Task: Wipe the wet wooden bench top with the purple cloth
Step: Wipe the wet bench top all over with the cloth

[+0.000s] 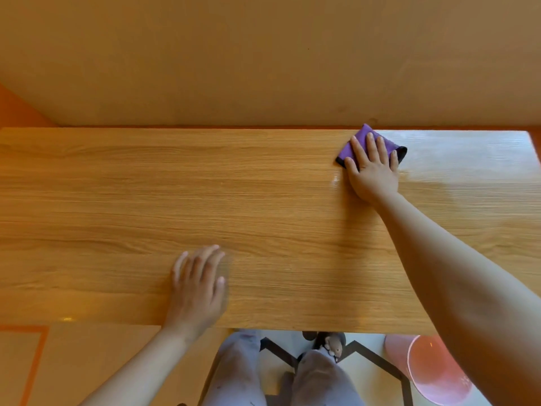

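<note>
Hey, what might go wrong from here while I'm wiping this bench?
The purple cloth sits at the far edge of the bench top, so a push could slide it off behind. The left hand rests on the wood and may smear it. The pink bucket by the feet could get kicked.

On the long wooden desk (263, 200) filling mid-frame, the folded purple cloth (361, 142) lies at upper right under the right hand (371, 168), the left hand (199, 288) rests lower centre-left, and a round pink plastic bucket (433, 370) sits below the desk's near edge, lower right.
</note>
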The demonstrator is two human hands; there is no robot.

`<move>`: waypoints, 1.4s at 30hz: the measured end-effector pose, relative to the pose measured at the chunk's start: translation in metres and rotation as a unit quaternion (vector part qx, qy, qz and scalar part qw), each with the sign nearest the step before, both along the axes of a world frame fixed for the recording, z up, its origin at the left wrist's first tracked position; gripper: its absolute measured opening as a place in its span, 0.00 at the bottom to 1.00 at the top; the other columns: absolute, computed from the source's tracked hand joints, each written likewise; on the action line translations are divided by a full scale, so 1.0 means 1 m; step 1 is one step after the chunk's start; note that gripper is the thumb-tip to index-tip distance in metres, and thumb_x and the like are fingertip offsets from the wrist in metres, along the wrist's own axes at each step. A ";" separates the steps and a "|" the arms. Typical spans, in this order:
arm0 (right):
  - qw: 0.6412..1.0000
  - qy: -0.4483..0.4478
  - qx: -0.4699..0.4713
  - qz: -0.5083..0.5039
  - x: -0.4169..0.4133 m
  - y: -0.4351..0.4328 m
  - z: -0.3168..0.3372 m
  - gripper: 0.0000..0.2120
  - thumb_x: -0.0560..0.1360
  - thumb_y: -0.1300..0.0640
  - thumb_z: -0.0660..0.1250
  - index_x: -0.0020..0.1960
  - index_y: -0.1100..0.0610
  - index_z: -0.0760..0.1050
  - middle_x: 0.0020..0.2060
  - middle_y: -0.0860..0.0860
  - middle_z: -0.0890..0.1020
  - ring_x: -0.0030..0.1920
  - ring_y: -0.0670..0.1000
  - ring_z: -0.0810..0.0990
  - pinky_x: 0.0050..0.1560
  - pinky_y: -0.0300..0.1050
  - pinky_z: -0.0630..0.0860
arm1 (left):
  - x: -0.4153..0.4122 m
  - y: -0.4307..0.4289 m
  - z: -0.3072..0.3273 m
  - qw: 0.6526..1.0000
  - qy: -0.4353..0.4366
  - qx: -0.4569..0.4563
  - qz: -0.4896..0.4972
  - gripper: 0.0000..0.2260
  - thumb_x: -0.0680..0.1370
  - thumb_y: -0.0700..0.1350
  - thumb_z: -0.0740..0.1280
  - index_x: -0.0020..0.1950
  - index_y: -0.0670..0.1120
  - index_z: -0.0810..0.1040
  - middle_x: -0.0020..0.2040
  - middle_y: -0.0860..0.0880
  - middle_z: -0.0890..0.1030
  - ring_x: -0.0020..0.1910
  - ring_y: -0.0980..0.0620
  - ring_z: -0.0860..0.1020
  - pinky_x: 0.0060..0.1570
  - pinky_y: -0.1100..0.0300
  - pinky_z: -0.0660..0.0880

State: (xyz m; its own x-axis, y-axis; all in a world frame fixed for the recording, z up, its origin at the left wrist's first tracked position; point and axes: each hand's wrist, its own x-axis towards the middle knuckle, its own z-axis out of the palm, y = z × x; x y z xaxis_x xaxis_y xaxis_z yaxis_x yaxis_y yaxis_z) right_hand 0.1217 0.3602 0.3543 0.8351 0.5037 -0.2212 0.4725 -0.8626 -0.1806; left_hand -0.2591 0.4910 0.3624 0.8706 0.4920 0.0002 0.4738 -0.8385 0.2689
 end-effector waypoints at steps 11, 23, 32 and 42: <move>1.000 0.019 0.011 0.019 0.005 -0.002 -0.003 0.26 0.80 0.40 0.44 0.77 0.42 0.44 0.78 0.49 0.43 0.76 0.49 0.37 0.74 0.55 0.36 | 0.152 -0.093 -0.011 0.999 -0.027 -0.042 0.012 0.19 0.76 0.48 0.56 0.66 0.45 0.71 0.66 0.48 0.73 0.67 0.50 0.68 0.71 0.48 0.54; 0.997 0.004 0.008 0.074 0.039 -0.002 -0.007 0.26 0.80 0.39 0.43 0.76 0.40 0.43 0.78 0.48 0.43 0.76 0.49 0.37 0.74 0.55 0.35 | 0.156 -0.094 -0.025 0.998 -0.050 -0.015 0.025 0.19 0.75 0.49 0.57 0.62 0.45 0.75 0.63 0.50 0.76 0.65 0.51 0.70 0.70 0.47 0.56; 0.995 0.022 0.007 0.098 0.021 -0.027 -0.003 0.27 0.80 0.39 0.42 0.76 0.41 0.41 0.77 0.48 0.41 0.76 0.49 0.35 0.74 0.54 0.34 | 0.155 -0.096 -0.021 0.999 -0.024 -0.010 0.038 0.19 0.74 0.50 0.56 0.62 0.46 0.75 0.63 0.51 0.75 0.65 0.51 0.70 0.70 0.47 0.56; 0.993 0.012 -0.011 0.115 -0.052 -0.109 0.002 0.31 0.71 0.35 0.31 0.74 0.38 0.36 0.76 0.44 0.38 0.74 0.46 0.31 0.73 0.51 0.31 | 0.156 -0.097 -0.015 0.999 -0.013 -0.020 0.043 0.20 0.74 0.50 0.56 0.62 0.46 0.74 0.63 0.50 0.75 0.65 0.50 0.70 0.69 0.46 0.59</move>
